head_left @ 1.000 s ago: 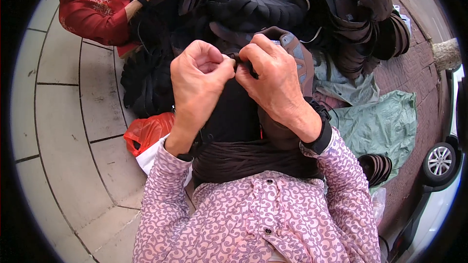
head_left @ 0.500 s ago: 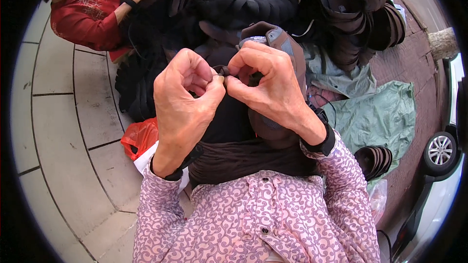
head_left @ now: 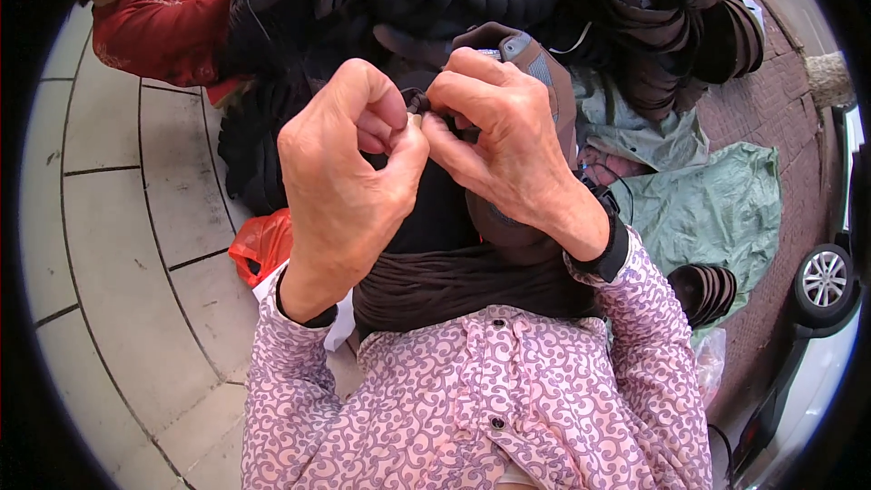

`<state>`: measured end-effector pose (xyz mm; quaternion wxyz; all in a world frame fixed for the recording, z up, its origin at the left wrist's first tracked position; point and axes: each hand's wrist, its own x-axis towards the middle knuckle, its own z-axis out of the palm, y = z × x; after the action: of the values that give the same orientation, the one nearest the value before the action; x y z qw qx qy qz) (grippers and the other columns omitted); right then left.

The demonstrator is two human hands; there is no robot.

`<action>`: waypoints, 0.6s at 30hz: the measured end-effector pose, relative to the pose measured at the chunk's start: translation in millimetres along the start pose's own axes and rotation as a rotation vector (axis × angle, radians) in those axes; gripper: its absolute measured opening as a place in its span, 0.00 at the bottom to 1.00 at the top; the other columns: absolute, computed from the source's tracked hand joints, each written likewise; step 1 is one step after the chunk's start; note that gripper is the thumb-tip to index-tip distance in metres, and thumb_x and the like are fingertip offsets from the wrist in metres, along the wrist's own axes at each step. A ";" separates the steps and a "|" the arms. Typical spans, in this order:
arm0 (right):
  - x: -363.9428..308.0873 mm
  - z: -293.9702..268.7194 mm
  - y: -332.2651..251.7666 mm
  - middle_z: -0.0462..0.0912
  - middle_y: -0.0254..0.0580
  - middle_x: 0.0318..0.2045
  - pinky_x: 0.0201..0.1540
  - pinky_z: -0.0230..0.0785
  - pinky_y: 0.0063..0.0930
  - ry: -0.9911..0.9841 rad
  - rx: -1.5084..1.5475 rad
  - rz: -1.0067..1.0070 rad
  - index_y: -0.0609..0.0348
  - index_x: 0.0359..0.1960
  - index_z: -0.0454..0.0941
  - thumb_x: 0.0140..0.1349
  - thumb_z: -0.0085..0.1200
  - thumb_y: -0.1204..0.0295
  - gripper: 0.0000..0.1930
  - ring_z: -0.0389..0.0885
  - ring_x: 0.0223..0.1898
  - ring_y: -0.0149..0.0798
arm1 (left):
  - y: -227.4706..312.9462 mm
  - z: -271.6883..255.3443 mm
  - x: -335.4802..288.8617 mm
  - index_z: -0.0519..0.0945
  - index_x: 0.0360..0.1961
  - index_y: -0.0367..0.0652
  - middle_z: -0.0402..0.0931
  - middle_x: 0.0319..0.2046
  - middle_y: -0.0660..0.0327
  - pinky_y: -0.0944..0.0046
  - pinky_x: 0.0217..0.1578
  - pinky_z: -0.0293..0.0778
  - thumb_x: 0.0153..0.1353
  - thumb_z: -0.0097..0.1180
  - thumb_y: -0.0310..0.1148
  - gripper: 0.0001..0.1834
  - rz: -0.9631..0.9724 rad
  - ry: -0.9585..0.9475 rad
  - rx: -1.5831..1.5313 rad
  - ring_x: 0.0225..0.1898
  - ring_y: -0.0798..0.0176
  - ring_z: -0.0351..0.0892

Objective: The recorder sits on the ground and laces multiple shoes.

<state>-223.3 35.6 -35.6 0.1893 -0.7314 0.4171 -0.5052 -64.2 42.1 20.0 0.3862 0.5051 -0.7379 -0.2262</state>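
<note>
My left hand (head_left: 349, 186) and my right hand (head_left: 513, 141) meet in front of my lap, thumbs and forefingers pinched. Between the fingertips is a small twisted loop of dark brown cord (head_left: 416, 100), like a shoelace; its ends are hidden by my fingers. Behind my right hand lies a brown piece with grey mesh panels (head_left: 549, 82), which looks like a shoe upper. It rests on my lap, partly covered by the hand and wrist. A thick bundle of dark brown cords (head_left: 472, 286) lies across my lap.
Stacks of dark brown uppers (head_left: 653, 36) and black ones (head_left: 463, 0) are heaped ahead. A green sheet (head_left: 703, 209) lies at right, near a parked car (head_left: 817, 354). An orange plastic bag (head_left: 263, 245) sits at left. Another person in a red top (head_left: 163, 27) is at far left.
Both hands have risen slightly, still pinching the cord, and more of its dark loop shows between them. At far left, the other person's hands have moved up to the picture's edge.
</note>
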 end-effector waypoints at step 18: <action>-3.3 0.6 3.0 0.81 0.34 0.22 0.25 0.66 0.19 -0.109 0.530 0.406 0.67 0.31 0.83 0.62 0.65 0.71 0.09 0.75 0.23 0.22 | -18.8 -14.1 6.5 0.77 0.33 0.38 0.81 0.27 0.64 0.77 0.26 0.74 0.59 0.67 0.22 0.08 -0.351 -0.089 -0.532 0.26 0.74 0.82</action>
<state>-224.4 36.4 -39.8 0.4916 -0.5846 0.3979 -0.5082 -43.4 29.6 17.1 0.4273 0.4956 -0.5707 -0.4961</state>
